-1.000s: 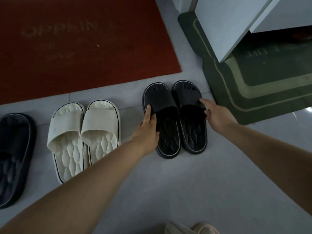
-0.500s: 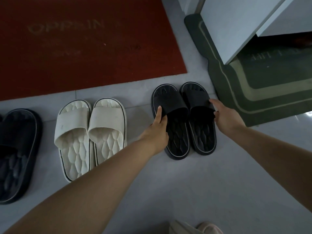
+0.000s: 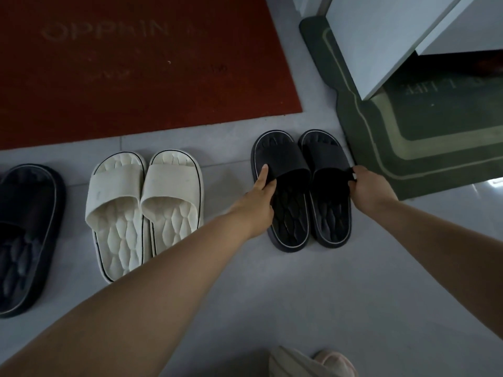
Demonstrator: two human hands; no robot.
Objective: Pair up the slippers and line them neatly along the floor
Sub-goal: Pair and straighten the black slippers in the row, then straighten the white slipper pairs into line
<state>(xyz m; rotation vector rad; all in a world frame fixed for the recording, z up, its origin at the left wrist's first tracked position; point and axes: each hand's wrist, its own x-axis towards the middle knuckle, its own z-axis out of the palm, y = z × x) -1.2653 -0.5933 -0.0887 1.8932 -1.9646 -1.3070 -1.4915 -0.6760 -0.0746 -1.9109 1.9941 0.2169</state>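
Left hand pinches the strap of the left black slipper, right hand that of the right black slipper, side by side on the grey floor. White pair stands to their left; red mat and green mat lie farther off.

Dim light down here, with pale grey floor tile underfoot. Top left lies a big red doormat, its faint lettering too worn to read fully. On the right is a dark green mat with pale border lines, and a white panel overhangs its far part. A bright glare sits on the tile at the right edge.
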